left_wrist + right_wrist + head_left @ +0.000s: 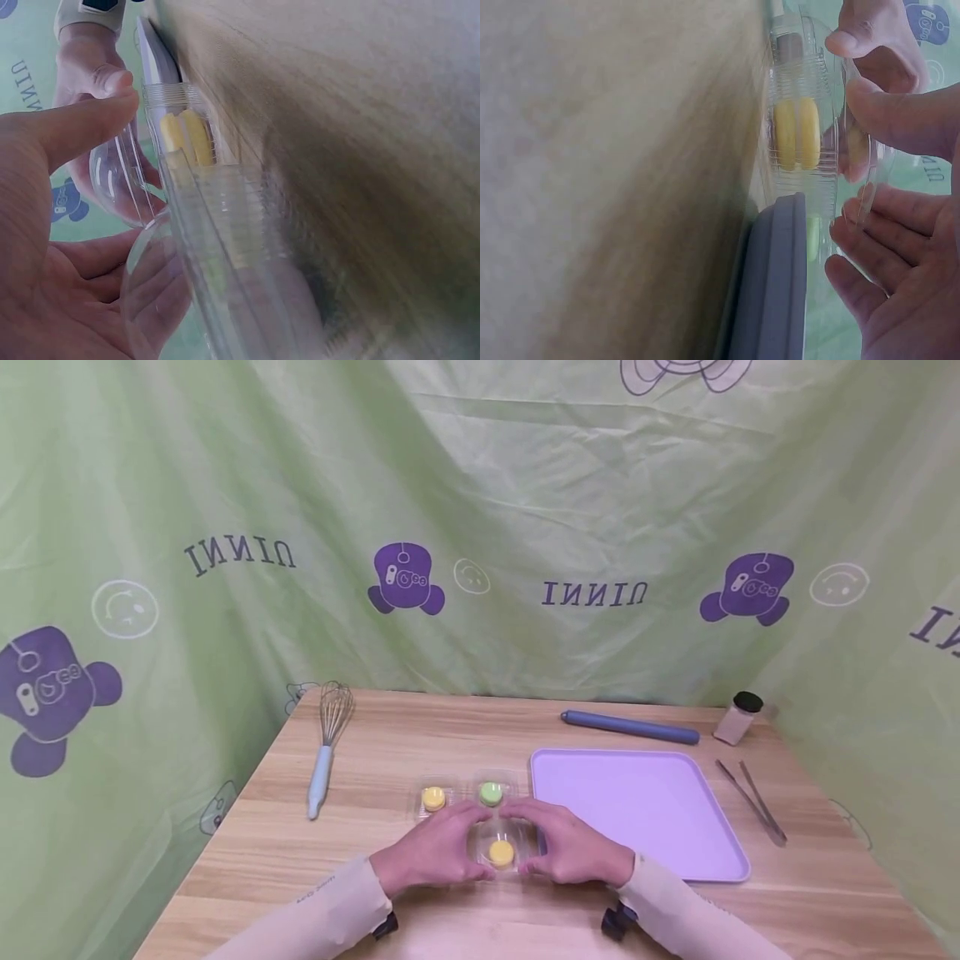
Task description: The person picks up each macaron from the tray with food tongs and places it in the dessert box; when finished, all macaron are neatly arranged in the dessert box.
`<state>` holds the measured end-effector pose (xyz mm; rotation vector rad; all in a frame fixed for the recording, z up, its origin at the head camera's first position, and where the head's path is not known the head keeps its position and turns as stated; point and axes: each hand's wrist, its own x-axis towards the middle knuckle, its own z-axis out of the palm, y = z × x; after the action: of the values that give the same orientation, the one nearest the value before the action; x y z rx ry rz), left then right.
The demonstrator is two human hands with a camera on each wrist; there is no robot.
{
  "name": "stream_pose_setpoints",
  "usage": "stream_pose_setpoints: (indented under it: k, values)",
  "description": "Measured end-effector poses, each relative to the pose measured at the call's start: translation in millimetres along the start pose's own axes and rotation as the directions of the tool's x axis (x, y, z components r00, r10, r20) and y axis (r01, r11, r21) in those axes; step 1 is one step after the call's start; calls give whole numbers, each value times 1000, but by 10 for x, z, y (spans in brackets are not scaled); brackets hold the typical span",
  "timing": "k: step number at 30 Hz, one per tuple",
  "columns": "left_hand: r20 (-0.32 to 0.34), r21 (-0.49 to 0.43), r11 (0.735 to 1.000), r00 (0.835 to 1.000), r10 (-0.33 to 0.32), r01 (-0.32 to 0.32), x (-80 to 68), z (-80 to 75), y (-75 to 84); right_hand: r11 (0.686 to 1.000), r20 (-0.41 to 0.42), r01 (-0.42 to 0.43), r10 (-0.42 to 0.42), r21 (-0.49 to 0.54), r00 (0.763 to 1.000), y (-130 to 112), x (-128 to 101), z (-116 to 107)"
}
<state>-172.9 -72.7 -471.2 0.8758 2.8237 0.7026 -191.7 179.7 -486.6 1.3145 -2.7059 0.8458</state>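
Observation:
A clear plastic box (517,837) holding a yellow macaron (501,852) sits on the wooden table (420,735) near its front edge. My left hand (438,852) grips the box from the left and my right hand (570,852) from the right, fingers curled over its far side. In the left wrist view the left hand (82,255) cups the domed lid (120,180), thumb stretched over it, with the macaron (187,139) standing edge-on. In the right wrist view the right hand (900,247) has its thumb pressed on the lid beside the macaron (795,133).
Two more clear boxes stand just behind, one with a yellow macaron (433,797), one with a green macaron (491,792). A purple tray (637,802) lies directly right of the hands. A whisk (326,747), rolling pin (630,727), small jar (738,718) and tweezers (753,802) lie around.

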Motion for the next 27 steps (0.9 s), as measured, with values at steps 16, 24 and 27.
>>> stream_pose_setpoints:
  k: [16, 24, 27]
  values:
    - [10, 66, 998, 1000, 9, -9, -16, 25, 63, 998, 17, 30, -29, -50, 999, -17, -28, -12]
    - [41, 145, 989, 999, -6, 0, -23, 24, 116, 998, 42, 50, -48, -45, 998, -28, -15, 1]
    - [40, 170, 985, 999, 2, -9, -27, 24, 127, 999, 48, 41, -39, -34, 998, -31, -18, 27]
